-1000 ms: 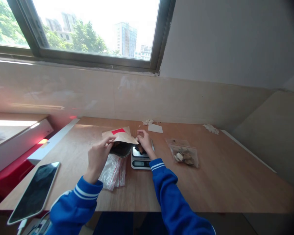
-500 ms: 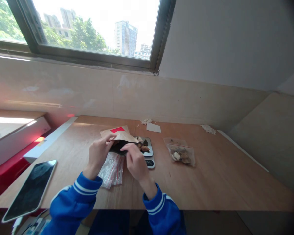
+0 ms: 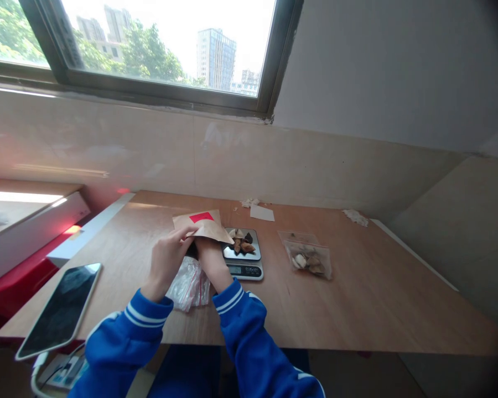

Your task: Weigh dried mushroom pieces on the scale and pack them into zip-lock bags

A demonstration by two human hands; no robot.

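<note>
Passage, right: a hand could pass over the wooden tabletop (image 3: pixel 369 304) between the digital scale (image 3: pixel 244 269) and the small zip bag (image 3: pixel 306 257). Passage, left: room between the left hand (image 3: pixel 166 262) and the phone (image 3: pixel 58 309). Obstacles: kraft envelope (image 3: pixel 201 226) covering the right hand's (image 3: pixel 209 260) fingers; crumpled plastic bag (image 3: pixel 188 287) between both wrists; scale just beside the right hand.

Bright daylight from window (image 3: pixel 149 44), edges dark, warped
</note>
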